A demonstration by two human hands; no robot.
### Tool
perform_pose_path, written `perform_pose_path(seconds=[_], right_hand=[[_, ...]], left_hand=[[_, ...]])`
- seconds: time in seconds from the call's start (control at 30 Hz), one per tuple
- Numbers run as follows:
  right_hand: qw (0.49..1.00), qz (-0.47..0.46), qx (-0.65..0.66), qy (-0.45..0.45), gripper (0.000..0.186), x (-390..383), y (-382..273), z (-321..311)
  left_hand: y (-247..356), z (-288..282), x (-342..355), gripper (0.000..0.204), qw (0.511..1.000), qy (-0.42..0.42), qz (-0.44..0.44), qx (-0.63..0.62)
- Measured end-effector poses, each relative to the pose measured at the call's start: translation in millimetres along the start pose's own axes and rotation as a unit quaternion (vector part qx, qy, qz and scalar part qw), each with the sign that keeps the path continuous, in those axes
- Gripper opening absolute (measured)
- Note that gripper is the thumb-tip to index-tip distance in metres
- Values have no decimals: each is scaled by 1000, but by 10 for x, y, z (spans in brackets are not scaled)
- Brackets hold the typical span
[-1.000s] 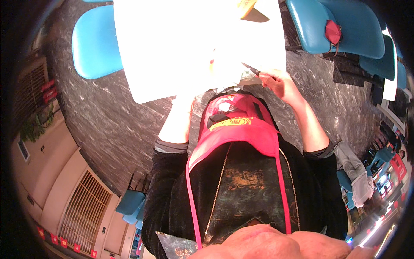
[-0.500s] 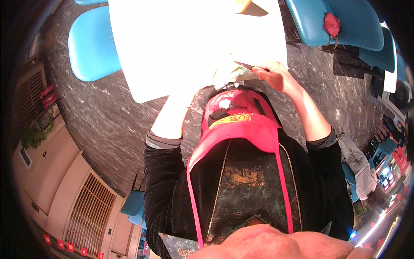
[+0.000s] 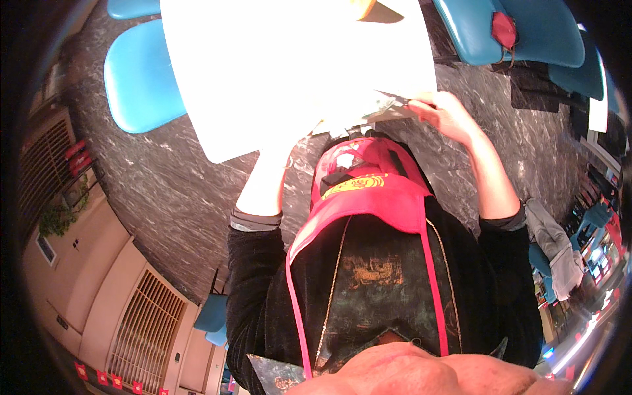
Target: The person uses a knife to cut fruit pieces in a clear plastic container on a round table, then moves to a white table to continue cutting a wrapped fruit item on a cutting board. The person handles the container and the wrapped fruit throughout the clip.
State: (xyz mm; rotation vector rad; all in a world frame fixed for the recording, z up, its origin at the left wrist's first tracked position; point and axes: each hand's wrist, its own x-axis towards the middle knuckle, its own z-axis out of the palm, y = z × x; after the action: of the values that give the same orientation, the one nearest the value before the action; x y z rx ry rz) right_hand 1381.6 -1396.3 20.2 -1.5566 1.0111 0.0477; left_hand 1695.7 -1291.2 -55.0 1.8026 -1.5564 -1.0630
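Observation:
Bright glare washes out most of the white table (image 3: 217,79). My left hand (image 3: 296,139) reaches to its near edge, where the fingers are lost in the glare. My right hand (image 3: 438,113), at the table's right front corner, is closed on a thin knife (image 3: 393,95), its blade pointing left over the table. Beneath and left of the blade lies something pale and crumpled (image 3: 355,115), too washed out to name. A red apron (image 3: 368,204) with a yellow print hangs on my front.
Blue chairs (image 3: 141,72) stand left and right of the table, a red bag (image 3: 504,29) on a right one. An orange item (image 3: 361,8) sits at the table's far side. Grey clothing (image 3: 550,243) shows at the right, a grille (image 3: 145,322) in the wall lower left.
My right hand with the knife has shifted a little to the right. My left hand has moved slightly inward along the table's near edge, toward the pale item.

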Motion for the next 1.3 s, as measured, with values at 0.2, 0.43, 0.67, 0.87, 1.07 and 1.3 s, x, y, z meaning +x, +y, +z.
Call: perform_pose_path(seconds=[0.2, 0.43, 0.67, 0.87, 1.07, 1.3], right_hand=[[988, 73, 75, 113, 24, -71, 314, -87], [968, 53, 205, 135, 25, 117, 445, 179], [949, 28, 289, 126, 27, 414, 488, 379], [975, -66, 134, 165, 16, 718, 377, 492], [966, -94, 125, 208, 7, 866, 331, 442], [963, -10, 197, 185, 12, 790, 359, 459]], left_hand=[[663, -338, -301, 21, 971, 98, 135, -171], [2069, -744, -531, 22, 848, 140, 335, -385], [2300, -1022, -457, 9, 844, -3, 357, -400], [2065, -974, -432, 12, 838, -7, 342, -424], [1730, -996, -354, 20, 822, -37, 331, -462], [1897, -908, -393, 30, 757, 2, 294, -583]])
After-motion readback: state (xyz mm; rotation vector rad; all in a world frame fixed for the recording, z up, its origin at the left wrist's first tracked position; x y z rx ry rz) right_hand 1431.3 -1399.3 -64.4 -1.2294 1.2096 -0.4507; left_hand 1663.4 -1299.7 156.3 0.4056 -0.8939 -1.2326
